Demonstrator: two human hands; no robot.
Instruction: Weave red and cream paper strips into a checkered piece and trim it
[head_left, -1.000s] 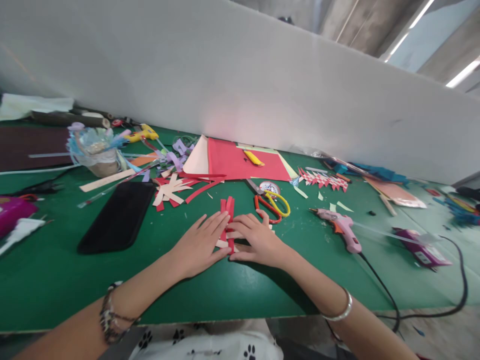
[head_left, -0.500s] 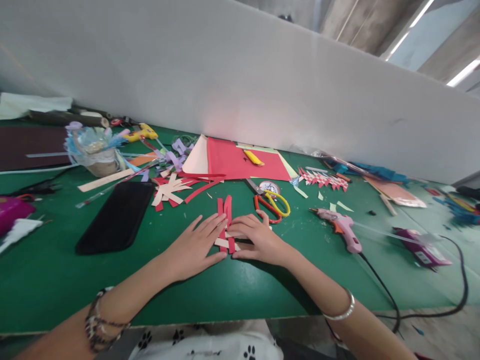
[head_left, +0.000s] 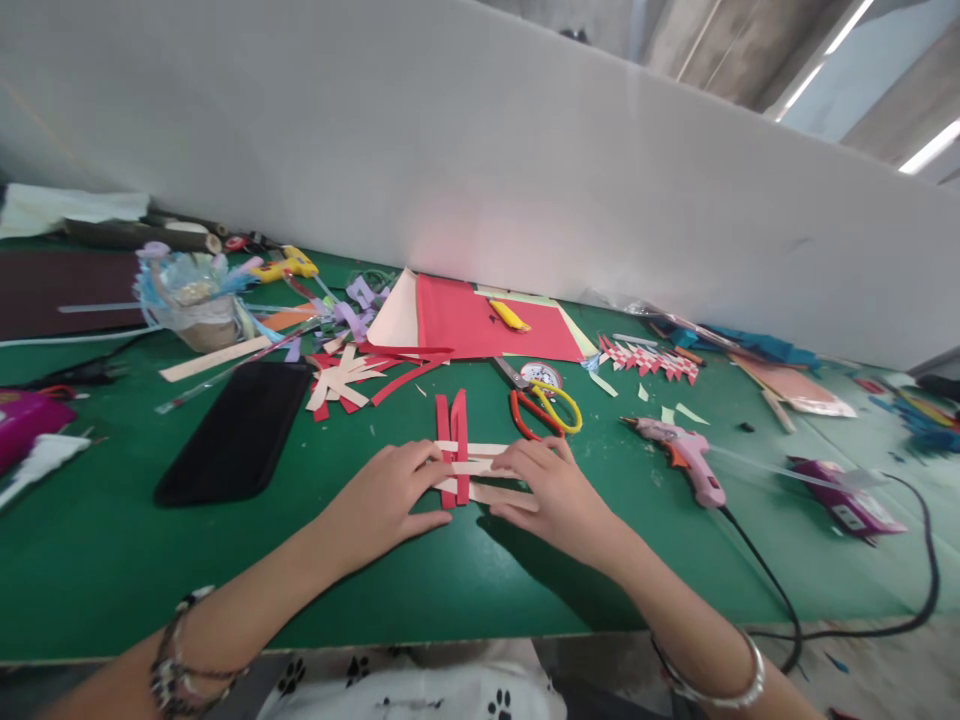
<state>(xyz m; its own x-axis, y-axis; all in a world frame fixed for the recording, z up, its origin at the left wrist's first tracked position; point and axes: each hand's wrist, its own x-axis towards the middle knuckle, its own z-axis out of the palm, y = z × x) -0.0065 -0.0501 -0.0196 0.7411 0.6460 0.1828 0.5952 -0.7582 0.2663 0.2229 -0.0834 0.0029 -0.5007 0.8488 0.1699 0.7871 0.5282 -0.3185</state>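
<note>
A small weave of red upright strips [head_left: 455, 440] and pale cream crosswise strips [head_left: 480, 467] lies on the green table [head_left: 112, 560] in front of me. My left hand [head_left: 382, 500] rests at its left edge with fingers curled onto the strips. My right hand [head_left: 559, 492] sits at the right side, its fingertips pinched on the ends of the cream strips.
Scissors with orange and yellow handles [head_left: 544, 405] lie just beyond the weave. A pink glue gun [head_left: 686, 455] with a black cord lies to the right. A black phone [head_left: 236, 430] sits left. Red paper sheet [head_left: 480, 325], strip scraps [head_left: 349, 375] and a finished woven piece [head_left: 649, 358] lie farther back.
Both hands have drawn back from the middle of the weave to its sides, uncovering the cream crosswise strips. My right hand moved right and now pinches their ends.
</note>
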